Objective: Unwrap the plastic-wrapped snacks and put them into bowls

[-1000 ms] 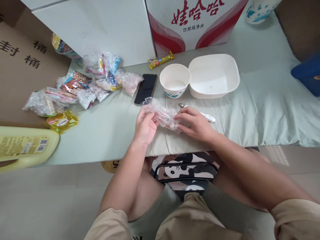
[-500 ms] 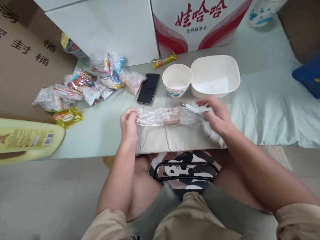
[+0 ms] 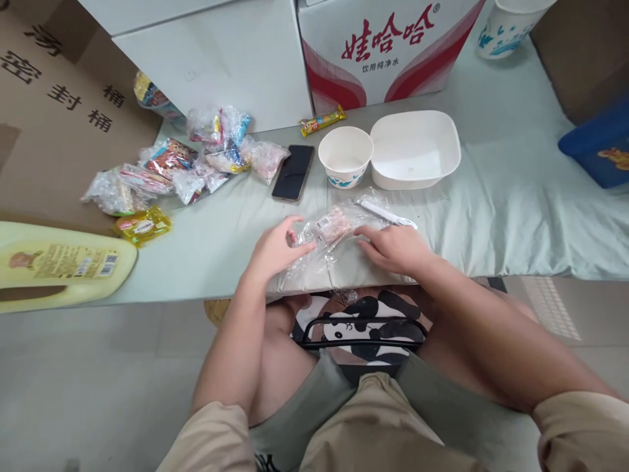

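A clear plastic snack wrapper [image 3: 330, 228] with a brownish bar inside lies crumpled on the pale green cloth [image 3: 515, 196], between my two hands. My left hand [image 3: 275, 248] pinches its left end with thumb and fingers. My right hand [image 3: 393, 248] presses down on its right end with the fingers curled. A white-handled small tool [image 3: 388, 215] lies just behind my right hand. Beyond it stand a white paper bowl [image 3: 345, 156] and a white square container [image 3: 415, 149].
A black phone [image 3: 293, 172] lies left of the bowl. Several wrapped snacks [image 3: 167, 172] are heaped at the left, with a yellow packet [image 3: 142, 225] and a yellow bottle [image 3: 59, 262] nearer. A red-and-white carton [image 3: 388, 49] and brown boxes stand behind. A panda-print bag [image 3: 363, 321] rests between my knees.
The wrapper was stretched out long between my hands half a second ago; now both hands have come together and it is bunched up on the cloth.
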